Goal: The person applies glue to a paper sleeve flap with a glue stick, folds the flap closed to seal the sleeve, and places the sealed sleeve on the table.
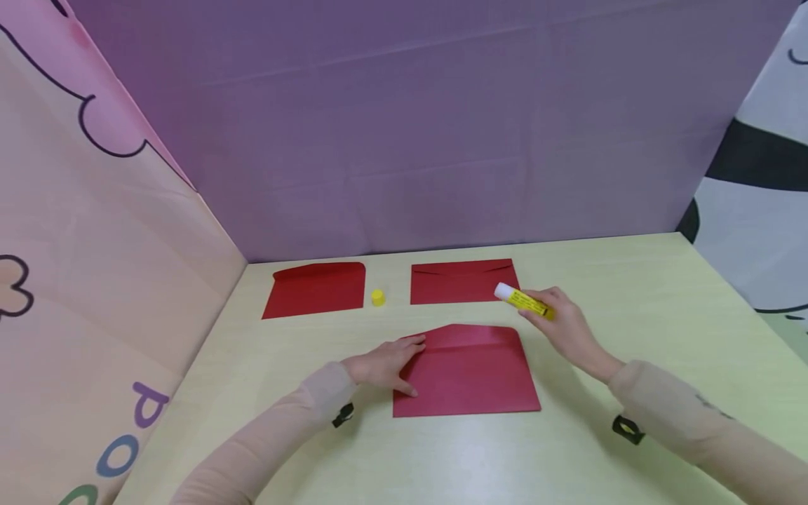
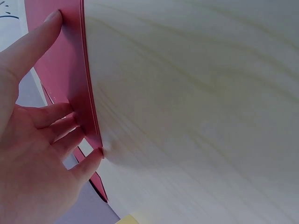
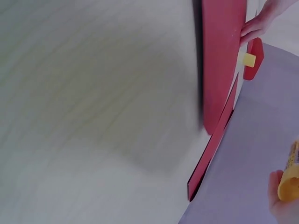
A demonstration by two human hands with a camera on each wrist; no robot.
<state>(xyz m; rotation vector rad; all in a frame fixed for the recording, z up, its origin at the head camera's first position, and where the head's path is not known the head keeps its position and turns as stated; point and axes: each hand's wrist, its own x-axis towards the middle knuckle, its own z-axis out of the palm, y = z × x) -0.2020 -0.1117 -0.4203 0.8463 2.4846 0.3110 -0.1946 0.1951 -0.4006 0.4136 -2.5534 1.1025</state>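
A red envelope (image 1: 470,379) lies on the table in front of the person, its flap unfolded toward the far side. The left hand (image 1: 381,365) rests on its left edge, fingers spread; in the left wrist view the thumb and fingertips touch the red paper. Above the table, to the right of the envelope's flap, the right hand (image 1: 571,333) grips a yellow glue stick (image 1: 533,304). The stick's white end points up and left, apart from the paper. A yellow cap (image 1: 377,298) stands on the table farther back.
Two more red envelopes lie along the back of the table (image 1: 606,280): the left envelope (image 1: 318,293) with its flap unfolded, the right envelope (image 1: 457,284) with its flap folded down. A purple backdrop (image 1: 404,140) rises behind the table, and a printed cloth (image 1: 95,280) stands at left.
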